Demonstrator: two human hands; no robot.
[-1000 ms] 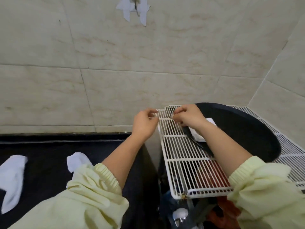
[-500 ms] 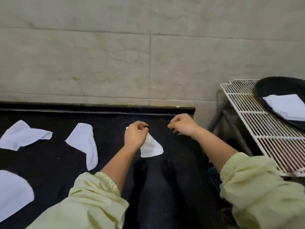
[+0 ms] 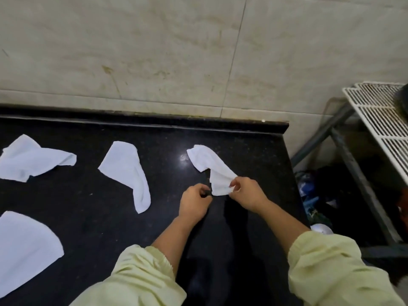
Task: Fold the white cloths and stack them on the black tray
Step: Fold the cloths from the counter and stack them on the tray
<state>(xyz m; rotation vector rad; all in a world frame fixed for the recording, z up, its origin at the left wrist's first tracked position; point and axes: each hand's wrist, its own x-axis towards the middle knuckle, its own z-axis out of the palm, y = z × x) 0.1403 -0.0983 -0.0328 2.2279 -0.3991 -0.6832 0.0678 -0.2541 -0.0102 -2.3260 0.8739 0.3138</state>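
**Next cloth picked up, fold starting**

A second ago both hands were at the wire rack (image 3: 379, 115) by the black tray (image 3: 404, 100), where one folded cloth lay. Now they're back over the table (image 3: 99, 228).

The white cloth (image 3: 212, 166) lies at the table's right end. Half a second ago the left hand (image 3: 193, 203) had it. Now the right hand (image 3: 247, 195) pinches its near end between thumb and fingertips.

The left hand's fingers are curled at the cloth's left corner. Can't tell if they actually grip it.

My read is that one cloth is done and this is the second being opened out.

Still loose: middle cloth (image 3: 127, 171), far-left cloth (image 3: 31, 161), near-left cloth (image 3: 24, 246). Only the tray's edge is in view.
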